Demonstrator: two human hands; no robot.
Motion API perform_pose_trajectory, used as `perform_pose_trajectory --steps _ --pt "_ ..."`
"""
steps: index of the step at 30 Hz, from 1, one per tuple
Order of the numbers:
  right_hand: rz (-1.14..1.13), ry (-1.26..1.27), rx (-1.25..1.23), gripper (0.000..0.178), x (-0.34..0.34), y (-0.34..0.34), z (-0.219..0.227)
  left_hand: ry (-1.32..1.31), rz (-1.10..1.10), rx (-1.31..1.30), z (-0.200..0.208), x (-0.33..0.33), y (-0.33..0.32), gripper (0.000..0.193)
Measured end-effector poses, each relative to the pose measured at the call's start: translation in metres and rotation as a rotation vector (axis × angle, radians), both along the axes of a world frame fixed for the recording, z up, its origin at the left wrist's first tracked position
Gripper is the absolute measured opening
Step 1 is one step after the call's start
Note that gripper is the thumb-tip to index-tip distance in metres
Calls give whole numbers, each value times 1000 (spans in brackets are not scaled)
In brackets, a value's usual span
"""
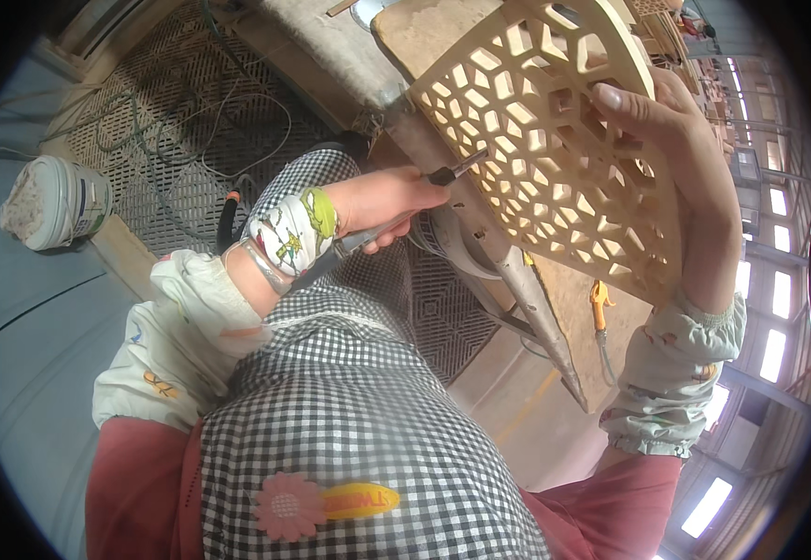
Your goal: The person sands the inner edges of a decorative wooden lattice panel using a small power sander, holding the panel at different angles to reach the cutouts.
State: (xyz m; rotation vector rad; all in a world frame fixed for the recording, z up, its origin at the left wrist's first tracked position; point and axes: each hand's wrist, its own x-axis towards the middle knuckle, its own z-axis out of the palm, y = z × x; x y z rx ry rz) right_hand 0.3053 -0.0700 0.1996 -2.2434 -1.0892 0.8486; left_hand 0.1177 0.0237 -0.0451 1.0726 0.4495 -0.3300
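In my left hand is a slim tool with a dark collar and a thin metal tip. Its grey rear end sticks out below my fingers, and its exact kind cannot be made out. The tip meets the left edge of a pale, wood-coloured lattice panel, pierced by many angular holes; whether it touches cannot be told. My right hand grips the panel's far right edge, thumb on the near face and fingers behind it. The panel stands tilted above the bench.
A worn wooden bench lies under the panel, with an orange air blow gun on it. At left, a white bucket stands near black slatted matting crossed by loose cables. An orange-and-black handle shows beside my left wrist.
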Motion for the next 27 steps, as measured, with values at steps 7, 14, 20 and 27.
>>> perform_pose_trajectory --steps 7,14,20,27 --pt "-66 -19 36 61 -3 1 -2 -30 -92 240 11 -9 2 41" --pt "7 43 81 66 5 2 -6 -27 -125 242 14 8 9 49" --pt "-73 16 75 69 1 1 -7 -13 -106 243 11 0 5 48" --pt "-78 30 62 73 8 -1 -7 -34 -115 111 9 12 15 44"
